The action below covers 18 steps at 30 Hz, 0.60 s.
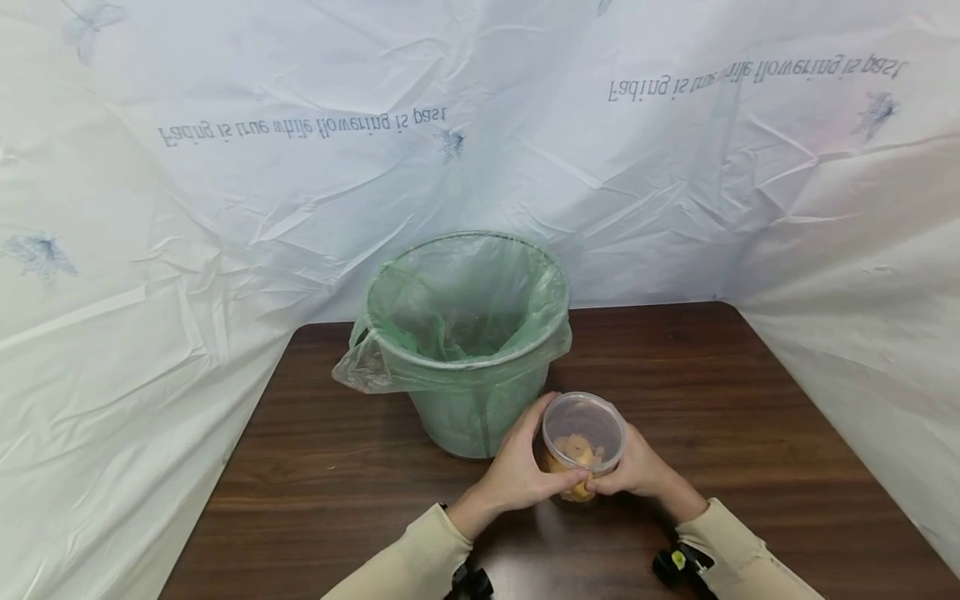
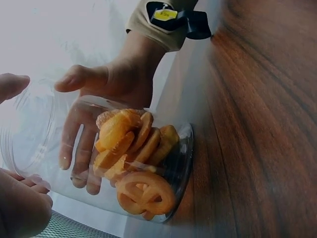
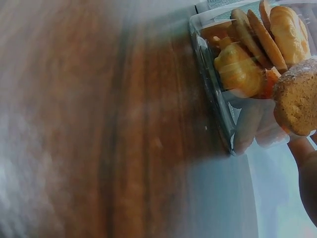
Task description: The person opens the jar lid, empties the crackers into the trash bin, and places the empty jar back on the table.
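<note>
A clear plastic jar [image 1: 585, 429] with several golden cookies [image 1: 576, 451] in its bottom is between both hands, just right of the mesh bin. My left hand [image 1: 517, 468] grips its left side, thumb across the front. On the right side my right hand [image 1: 639, 463] holds it too, its thumb close to the left one. In the left wrist view the cookies [image 2: 136, 148] show through the wall, one pretzel-shaped, with the right hand [image 2: 114, 89] behind. Whether a clear lid covers the mouth, and whether the base touches the table, I cannot tell.
A mesh bin [image 1: 480, 417] lined with a translucent green bag [image 1: 450, 379] stands behind and left of the jar on the dark wooden table [image 1: 315, 500]. White printed sheeting [image 1: 300, 192] hangs behind and at both sides. A small crumb [image 1: 331, 467] lies left of the bin.
</note>
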Each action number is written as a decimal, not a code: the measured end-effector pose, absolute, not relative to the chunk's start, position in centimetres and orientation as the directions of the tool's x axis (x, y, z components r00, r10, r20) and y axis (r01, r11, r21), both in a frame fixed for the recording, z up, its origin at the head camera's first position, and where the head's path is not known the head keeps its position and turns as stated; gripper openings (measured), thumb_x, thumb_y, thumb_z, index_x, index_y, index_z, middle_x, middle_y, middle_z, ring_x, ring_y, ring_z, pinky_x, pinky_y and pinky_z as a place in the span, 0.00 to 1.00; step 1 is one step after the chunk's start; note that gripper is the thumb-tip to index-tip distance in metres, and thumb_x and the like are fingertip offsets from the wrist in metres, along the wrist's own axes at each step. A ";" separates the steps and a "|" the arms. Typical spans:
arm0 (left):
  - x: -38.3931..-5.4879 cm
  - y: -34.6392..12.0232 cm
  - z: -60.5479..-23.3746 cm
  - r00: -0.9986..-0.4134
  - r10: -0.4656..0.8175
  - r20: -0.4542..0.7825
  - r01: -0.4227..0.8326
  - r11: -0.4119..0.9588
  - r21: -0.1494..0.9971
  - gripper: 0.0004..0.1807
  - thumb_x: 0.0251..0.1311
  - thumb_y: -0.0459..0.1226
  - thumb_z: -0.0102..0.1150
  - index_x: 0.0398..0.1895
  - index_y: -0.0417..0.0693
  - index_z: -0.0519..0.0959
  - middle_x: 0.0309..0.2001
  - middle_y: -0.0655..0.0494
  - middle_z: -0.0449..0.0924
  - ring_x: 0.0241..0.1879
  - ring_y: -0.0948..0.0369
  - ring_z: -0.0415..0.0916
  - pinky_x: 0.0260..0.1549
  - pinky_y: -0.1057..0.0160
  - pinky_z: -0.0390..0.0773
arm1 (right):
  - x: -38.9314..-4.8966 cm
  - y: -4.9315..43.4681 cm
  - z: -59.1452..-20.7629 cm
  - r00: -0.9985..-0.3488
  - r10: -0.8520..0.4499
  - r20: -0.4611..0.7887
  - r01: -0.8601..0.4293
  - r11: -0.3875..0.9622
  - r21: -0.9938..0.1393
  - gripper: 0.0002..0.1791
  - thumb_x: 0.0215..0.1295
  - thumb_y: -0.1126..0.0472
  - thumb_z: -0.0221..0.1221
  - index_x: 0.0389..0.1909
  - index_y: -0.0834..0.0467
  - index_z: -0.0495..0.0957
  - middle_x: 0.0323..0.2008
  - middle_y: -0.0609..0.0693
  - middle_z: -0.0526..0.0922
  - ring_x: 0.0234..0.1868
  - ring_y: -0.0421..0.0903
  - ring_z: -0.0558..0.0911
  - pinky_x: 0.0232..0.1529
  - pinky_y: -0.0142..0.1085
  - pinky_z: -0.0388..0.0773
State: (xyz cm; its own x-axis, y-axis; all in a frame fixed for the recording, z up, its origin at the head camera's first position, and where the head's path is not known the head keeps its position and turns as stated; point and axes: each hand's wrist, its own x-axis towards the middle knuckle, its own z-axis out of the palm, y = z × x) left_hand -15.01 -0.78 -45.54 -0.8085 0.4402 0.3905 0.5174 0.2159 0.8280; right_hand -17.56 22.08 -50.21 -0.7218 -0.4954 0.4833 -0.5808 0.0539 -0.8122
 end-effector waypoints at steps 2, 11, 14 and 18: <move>-15.1 -0.8 -45.6 -0.803 0.444 0.398 0.523 0.206 0.827 0.53 0.45 0.43 0.75 0.74 0.55 0.55 0.67 0.51 0.66 0.65 0.51 0.67 0.63 0.53 0.68 | -17.6 22.1 -50.2 -0.722 -0.502 0.477 -0.575 0.052 -0.816 0.61 0.31 0.69 0.79 0.70 0.64 0.57 0.56 0.69 0.73 0.53 0.52 0.77 0.55 0.33 0.74; -15.6 -0.9 -45.6 -0.775 0.487 0.403 0.530 0.153 0.834 0.53 0.45 0.41 0.75 0.74 0.55 0.54 0.67 0.49 0.66 0.66 0.50 0.66 0.64 0.51 0.66 | -17.6 22.2 -50.3 -0.720 -0.505 0.477 -0.575 0.049 -0.816 0.60 0.31 0.69 0.79 0.70 0.65 0.57 0.56 0.68 0.73 0.54 0.51 0.77 0.55 0.33 0.74; -15.6 -1.0 -45.6 -0.771 0.499 0.396 0.527 0.151 0.836 0.54 0.45 0.41 0.75 0.74 0.54 0.53 0.67 0.50 0.65 0.66 0.51 0.66 0.64 0.49 0.66 | -17.6 22.2 -50.4 -0.718 -0.502 0.482 -0.585 0.060 -0.809 0.60 0.31 0.67 0.79 0.70 0.65 0.57 0.56 0.67 0.73 0.54 0.50 0.77 0.55 0.32 0.74; -15.7 -1.0 -45.5 -0.767 0.506 0.393 0.532 0.160 0.832 0.55 0.45 0.41 0.76 0.75 0.54 0.52 0.68 0.50 0.64 0.66 0.51 0.65 0.63 0.47 0.67 | -17.6 22.1 -50.3 -0.718 -0.501 0.484 -0.585 0.058 -0.809 0.60 0.31 0.67 0.79 0.70 0.65 0.57 0.56 0.67 0.73 0.54 0.50 0.77 0.55 0.32 0.74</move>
State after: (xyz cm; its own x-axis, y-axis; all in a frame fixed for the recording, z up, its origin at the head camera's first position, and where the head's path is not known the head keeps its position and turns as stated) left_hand -15.66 -1.05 -45.50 -0.7675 0.5063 0.3932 0.5318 0.1603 0.8316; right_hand -17.59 22.15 -50.33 -0.7177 -0.5008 0.4839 -0.5854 0.0576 -0.8087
